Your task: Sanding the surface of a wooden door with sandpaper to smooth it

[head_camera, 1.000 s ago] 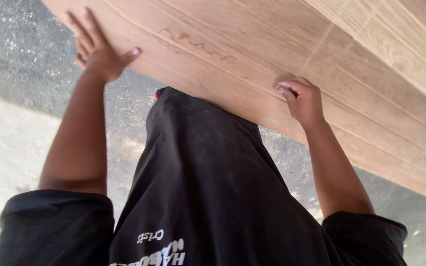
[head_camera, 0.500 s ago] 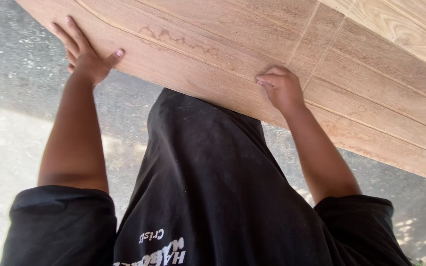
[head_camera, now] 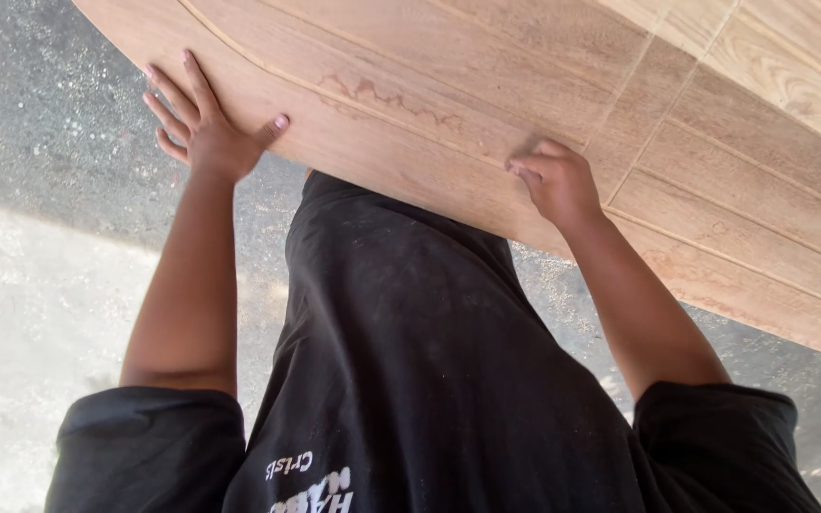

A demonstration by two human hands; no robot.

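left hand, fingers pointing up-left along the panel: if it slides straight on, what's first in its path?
Probably just more of the wooden panel. The left hand already lies flat on it; past the panel's left edge only pavement shows, farther away.

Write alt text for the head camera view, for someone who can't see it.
Two bare hands press on a large wooden panel: the left hand flat with spread fingers, the right hand curled at its surface. Below, a black shirt and grey pavement.

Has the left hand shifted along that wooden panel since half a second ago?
Yes. The left hand sits closer to the wavy stain on the wooden panel, away from the panel's end, fingers spread flat.
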